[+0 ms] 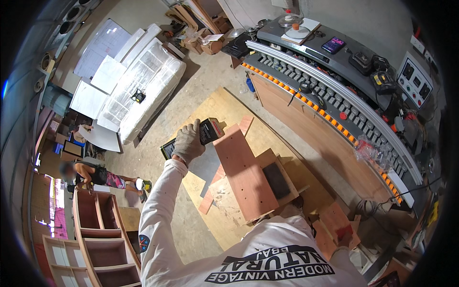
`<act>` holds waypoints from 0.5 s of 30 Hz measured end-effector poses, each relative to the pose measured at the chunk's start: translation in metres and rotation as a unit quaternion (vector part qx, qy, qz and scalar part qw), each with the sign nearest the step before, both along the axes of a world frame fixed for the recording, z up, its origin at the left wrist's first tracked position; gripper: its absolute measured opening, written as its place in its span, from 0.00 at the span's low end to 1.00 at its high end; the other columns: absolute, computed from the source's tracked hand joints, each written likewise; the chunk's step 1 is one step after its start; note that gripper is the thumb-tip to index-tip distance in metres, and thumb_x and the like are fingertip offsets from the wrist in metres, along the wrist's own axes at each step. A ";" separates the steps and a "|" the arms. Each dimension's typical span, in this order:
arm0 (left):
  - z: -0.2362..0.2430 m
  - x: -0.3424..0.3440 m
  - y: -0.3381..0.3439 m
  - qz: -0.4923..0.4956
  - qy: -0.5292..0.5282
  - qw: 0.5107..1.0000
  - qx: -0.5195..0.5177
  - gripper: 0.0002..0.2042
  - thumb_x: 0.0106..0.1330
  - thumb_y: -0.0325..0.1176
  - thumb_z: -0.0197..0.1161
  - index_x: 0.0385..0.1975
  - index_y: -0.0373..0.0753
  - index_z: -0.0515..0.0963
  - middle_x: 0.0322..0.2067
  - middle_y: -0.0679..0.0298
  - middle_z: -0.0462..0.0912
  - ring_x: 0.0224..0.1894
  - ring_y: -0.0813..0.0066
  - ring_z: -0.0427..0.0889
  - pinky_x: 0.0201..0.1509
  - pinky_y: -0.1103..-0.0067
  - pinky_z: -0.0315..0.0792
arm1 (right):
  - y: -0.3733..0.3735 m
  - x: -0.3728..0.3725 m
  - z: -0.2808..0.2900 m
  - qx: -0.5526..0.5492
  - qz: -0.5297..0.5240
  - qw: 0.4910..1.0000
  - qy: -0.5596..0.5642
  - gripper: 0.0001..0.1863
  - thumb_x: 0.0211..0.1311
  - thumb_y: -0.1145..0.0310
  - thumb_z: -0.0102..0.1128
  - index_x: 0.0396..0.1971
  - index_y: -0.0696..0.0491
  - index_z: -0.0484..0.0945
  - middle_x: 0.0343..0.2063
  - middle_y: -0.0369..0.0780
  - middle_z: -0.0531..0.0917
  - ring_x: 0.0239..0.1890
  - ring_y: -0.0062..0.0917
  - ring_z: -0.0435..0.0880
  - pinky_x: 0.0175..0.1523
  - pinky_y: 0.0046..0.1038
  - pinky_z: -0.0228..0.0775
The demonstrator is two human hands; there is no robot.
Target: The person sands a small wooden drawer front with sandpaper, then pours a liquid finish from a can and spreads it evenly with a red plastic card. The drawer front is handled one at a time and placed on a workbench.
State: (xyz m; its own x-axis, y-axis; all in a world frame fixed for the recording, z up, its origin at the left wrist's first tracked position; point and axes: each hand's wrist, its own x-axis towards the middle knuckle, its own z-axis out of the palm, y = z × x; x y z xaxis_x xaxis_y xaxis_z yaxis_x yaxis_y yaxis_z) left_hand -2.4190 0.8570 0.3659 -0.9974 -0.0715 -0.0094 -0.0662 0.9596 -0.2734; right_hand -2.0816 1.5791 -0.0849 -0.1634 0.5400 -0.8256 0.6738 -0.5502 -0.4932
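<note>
My left hand, in a grey work glove, is closed over a black, box-shaped container with green edges and a pale and red end. It is at the far left edge of a long reddish-brown board with small dark holes. My right arm reaches down at the lower right, and my right hand is by a reddish wooden piece; its fingers are mostly hidden. Right of the long board is a wooden frame around a dark panel.
A plywood work surface lies under the boards. To the right stands a long bench with a row of orange rollers. A wooden shelf unit and another person are at the left. Wrapped panels stand farther back.
</note>
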 end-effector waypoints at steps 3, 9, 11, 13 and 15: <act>0.002 0.001 0.002 -0.007 -0.001 1.000 -0.008 0.44 0.47 0.34 0.69 0.71 0.34 0.62 0.51 0.45 0.80 0.55 0.45 0.79 0.61 0.59 0.73 | 0.002 0.007 -0.016 0.037 -0.036 0.999 -0.011 0.18 0.71 0.53 0.58 0.51 0.50 0.76 0.36 0.37 0.79 0.31 0.28 0.76 0.32 0.36 0.69; 0.003 0.002 0.002 -0.002 0.003 1.000 0.008 0.44 0.48 0.34 0.69 0.70 0.34 0.63 0.50 0.45 0.80 0.54 0.45 0.80 0.59 0.58 0.74 | 0.007 0.020 -0.030 0.041 -0.056 0.998 -0.011 0.19 0.70 0.56 0.60 0.53 0.52 0.75 0.35 0.39 0.79 0.31 0.29 0.77 0.30 0.35 0.69; 0.003 0.002 0.002 0.005 0.004 1.000 0.015 0.43 0.48 0.35 0.69 0.70 0.34 0.63 0.50 0.45 0.80 0.54 0.45 0.80 0.59 0.58 0.74 | 0.006 0.021 -0.026 0.038 -0.058 0.998 0.005 0.21 0.69 0.56 0.60 0.55 0.52 0.74 0.37 0.40 0.79 0.32 0.30 0.78 0.30 0.35 0.70; 0.002 0.002 0.003 0.014 0.003 1.000 0.016 0.43 0.48 0.35 0.69 0.70 0.35 0.63 0.50 0.45 0.80 0.54 0.45 0.80 0.59 0.58 0.74 | 0.005 0.021 -0.019 0.024 -0.071 0.997 0.033 0.24 0.69 0.55 0.60 0.58 0.52 0.72 0.40 0.41 0.80 0.34 0.32 0.79 0.30 0.36 0.72; 0.000 0.002 0.005 0.015 0.005 1.000 0.010 0.43 0.48 0.35 0.69 0.70 0.35 0.63 0.50 0.45 0.80 0.53 0.45 0.80 0.58 0.59 0.74 | 0.003 0.020 -0.013 0.021 -0.018 0.999 0.045 0.25 0.69 0.53 0.60 0.59 0.52 0.71 0.43 0.42 0.80 0.35 0.34 0.80 0.31 0.36 0.74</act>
